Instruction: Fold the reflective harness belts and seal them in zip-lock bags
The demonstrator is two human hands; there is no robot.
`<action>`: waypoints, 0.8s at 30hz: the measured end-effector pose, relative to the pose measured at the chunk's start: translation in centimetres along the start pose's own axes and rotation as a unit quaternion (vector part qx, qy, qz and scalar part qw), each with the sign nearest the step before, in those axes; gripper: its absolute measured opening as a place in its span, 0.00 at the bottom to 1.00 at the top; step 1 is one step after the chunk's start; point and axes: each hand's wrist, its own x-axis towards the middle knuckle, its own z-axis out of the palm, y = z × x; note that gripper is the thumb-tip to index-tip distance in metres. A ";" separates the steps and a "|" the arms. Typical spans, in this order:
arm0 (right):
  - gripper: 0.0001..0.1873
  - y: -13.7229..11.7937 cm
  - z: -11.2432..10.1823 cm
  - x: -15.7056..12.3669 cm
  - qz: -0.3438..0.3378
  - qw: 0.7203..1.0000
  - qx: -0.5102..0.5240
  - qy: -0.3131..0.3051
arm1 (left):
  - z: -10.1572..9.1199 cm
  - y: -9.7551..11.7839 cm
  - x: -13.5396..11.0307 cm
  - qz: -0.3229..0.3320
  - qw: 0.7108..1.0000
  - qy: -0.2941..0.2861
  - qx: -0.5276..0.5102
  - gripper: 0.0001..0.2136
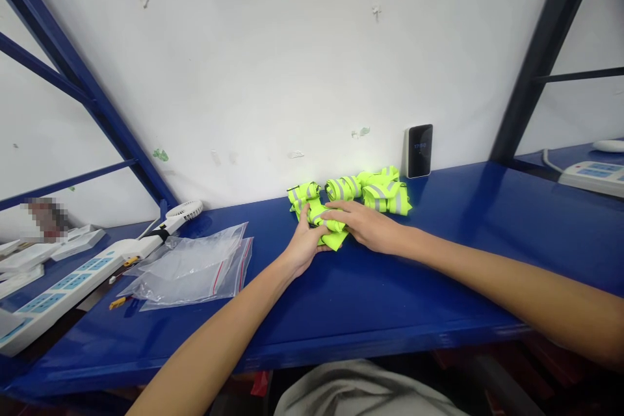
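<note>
My left hand [301, 247] grips the near side of a folded fluorescent yellow reflective vest [334, 240], thumb above and fingers partly hidden beneath. From the right, my right hand [368, 226] closes over the top of the same vest, its fingertips pressed on the cloth. A loose flap hangs toward me between the hands. Just behind lie more yellow bundles with grey reflective bands: a rolled one [303, 192] at the left, another roll [344, 188] in the middle and a looser bundle [387, 192] at the right.
Clear zip bags [195, 266] with red seals lie on the blue table [390, 299] at the left. Beside them are a long white power strip [73, 283] and a small white fan [185, 210]. A black-faced clock device [419, 151] leans against the white wall.
</note>
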 end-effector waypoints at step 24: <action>0.12 -3.8 -0.2 1.3 0.200 0.912 0.349 0.078 | -3.0 2.8 -0.6 0.419 0.852 0.047 0.311 0.19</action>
